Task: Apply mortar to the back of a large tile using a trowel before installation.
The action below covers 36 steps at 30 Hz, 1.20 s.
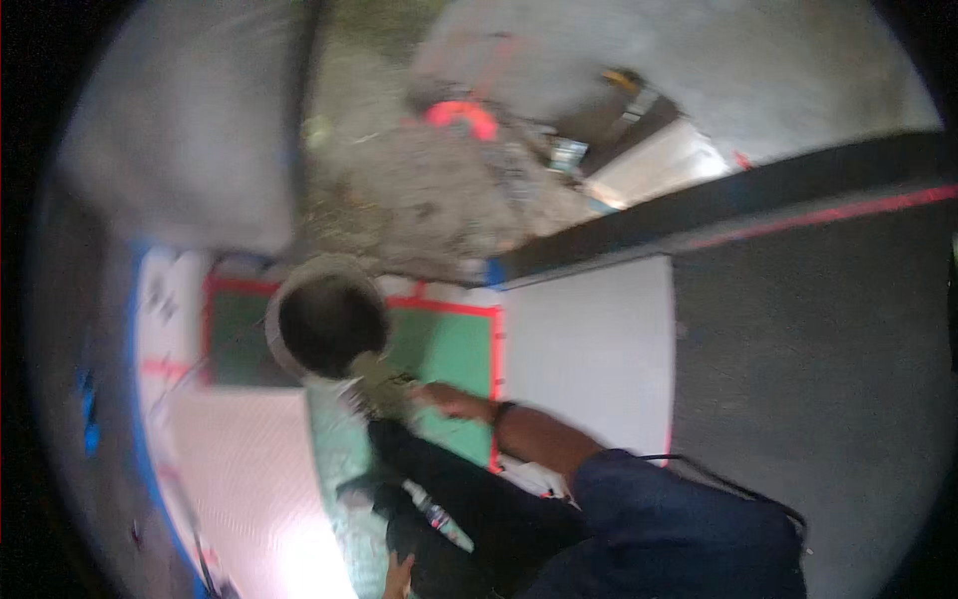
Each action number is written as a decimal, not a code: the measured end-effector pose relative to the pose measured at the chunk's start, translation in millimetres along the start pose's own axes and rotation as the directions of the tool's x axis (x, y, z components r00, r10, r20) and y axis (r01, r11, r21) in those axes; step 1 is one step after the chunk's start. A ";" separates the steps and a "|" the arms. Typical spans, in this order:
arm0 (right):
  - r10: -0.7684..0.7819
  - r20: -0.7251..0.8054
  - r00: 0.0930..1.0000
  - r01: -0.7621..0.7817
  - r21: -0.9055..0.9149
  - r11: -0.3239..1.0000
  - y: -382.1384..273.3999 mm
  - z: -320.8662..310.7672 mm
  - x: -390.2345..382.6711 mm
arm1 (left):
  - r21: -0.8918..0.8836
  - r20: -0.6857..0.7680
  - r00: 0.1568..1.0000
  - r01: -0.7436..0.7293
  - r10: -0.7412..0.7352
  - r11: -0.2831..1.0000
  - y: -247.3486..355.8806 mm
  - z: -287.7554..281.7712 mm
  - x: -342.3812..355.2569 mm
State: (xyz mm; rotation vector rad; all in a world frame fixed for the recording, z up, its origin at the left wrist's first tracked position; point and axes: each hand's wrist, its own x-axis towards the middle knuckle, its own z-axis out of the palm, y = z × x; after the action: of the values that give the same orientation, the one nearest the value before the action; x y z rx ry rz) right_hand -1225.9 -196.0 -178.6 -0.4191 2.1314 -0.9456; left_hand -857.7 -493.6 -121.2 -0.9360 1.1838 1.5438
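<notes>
My right hand (447, 401) is closed on a tool, apparently a trowel, its blurred blade (384, 379) coated in greyish-olive material at the lower rim of a round bucket (283, 344) with a dark interior. The bucket stands on a green surface (449, 349) edged with red tape. My left hand (397, 574) shows only partly at the lower edge, against my dark-clothed leg (449, 529); its fingers are unclear. To its left lies a pale pink ribbed panel (235, 449), beside a mottled mint-green strip (339, 459).
A white panel (584, 349) and dark grey surface (798, 379) are on the right, below a long dark ledge (758, 185). Beyond lie rough ground (369, 180), an orange curved object (461, 115) and a pale board (659, 165) with tools. A grey surface (190, 130) fills the upper left.
</notes>
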 end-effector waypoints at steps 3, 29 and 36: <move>0.381 0.344 0.858 -0.445 0.130 0.886 -70.6 -7.2 -22.9 | 0.041 0.011 0.999 0.046 -0.046 0.998 -95.9 -36.4 -16.2; 0.546 0.319 0.775 -0.587 0.042 0.809 -123.1 -57.3 164.1 | -0.115 -0.136 0.991 -0.015 0.000 0.993 -38.7 68.1 63.4; 0.756 0.446 0.480 -0.875 0.181 0.449 -90.5 -60.2 197.3 | 0.087 -0.117 0.989 -0.080 0.089 0.993 -136.1 76.2 99.4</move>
State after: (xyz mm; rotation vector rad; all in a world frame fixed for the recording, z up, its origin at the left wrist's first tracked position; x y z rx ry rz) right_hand -1402.2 -336.1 -185.0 0.6494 1.4695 -0.6007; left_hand -754.5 -385.3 -230.1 -0.9458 1.3781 1.5104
